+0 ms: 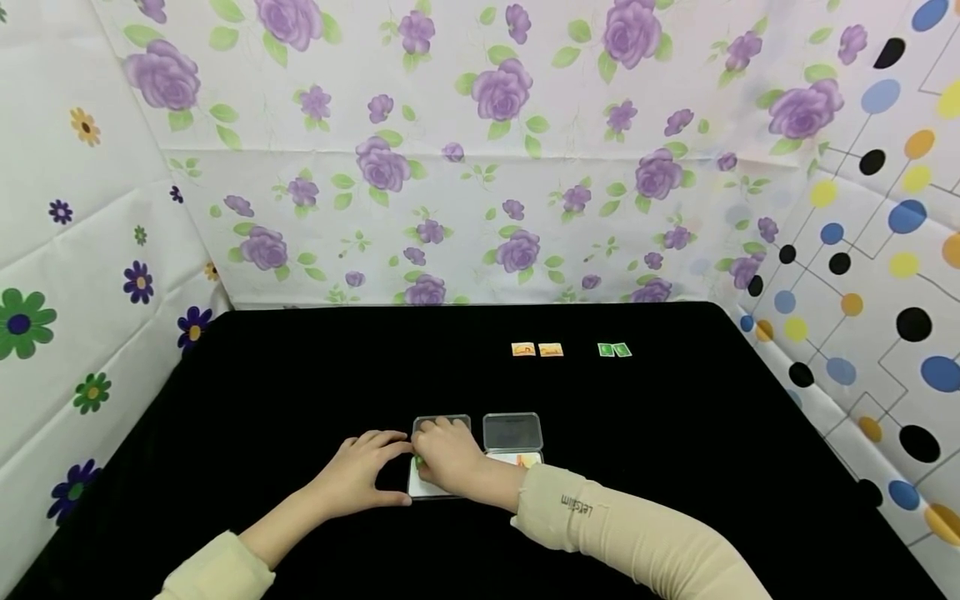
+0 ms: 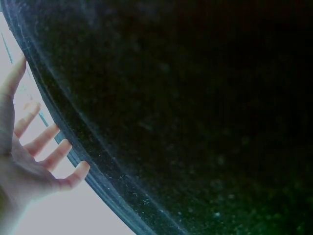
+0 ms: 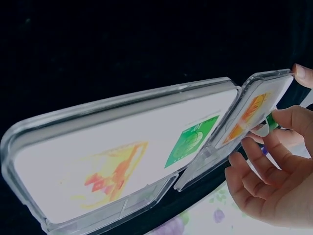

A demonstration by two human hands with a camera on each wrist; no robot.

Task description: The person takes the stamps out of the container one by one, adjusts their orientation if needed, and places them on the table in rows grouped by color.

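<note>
Two clear plastic cases with raised lids lie side by side at the front of the black table. My right hand reaches over the left case and pinches a small green sticker between thumb and finger, its edge bent. Beneath that hand, an orange sticker lies on the white surface of the same case. Spread around the left side of this case, my left hand touches its edge with the thumb. The right case carries a yellow-orange sticker and a flat green sticker.
Farther back on the black table lie two orange stickers and a pair of green stickers. A flowered cloth hangs behind the table, with patterned cloths at both sides.
</note>
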